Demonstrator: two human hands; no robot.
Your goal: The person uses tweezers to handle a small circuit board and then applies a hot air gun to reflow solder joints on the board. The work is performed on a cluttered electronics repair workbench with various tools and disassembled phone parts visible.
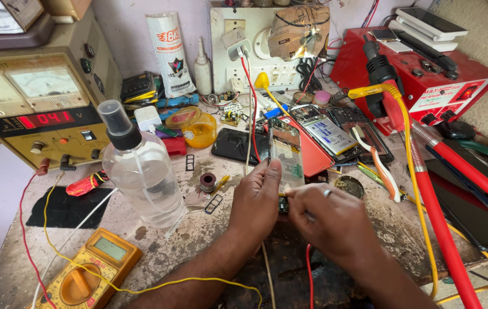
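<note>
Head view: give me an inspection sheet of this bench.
Surface: workbench, stained and worn.
Job's things: opened phone held upright between both hands.
Clutter: spray bottle, yellow multimeter, solder spool, second opened phone.
Grippers: left hand grips the phone's left edge; right hand pinches its bottom end.
Cables: yellow lead, red lead, red hose.
Surroundings: power supply, red rework station, wall socket panel.

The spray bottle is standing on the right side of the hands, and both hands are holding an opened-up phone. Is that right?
Not quite. The head view shows the clear spray bottle standing to the left of the hands, not the right. The rest holds: the left hand and right hand both hold the opened-up phone.
</note>
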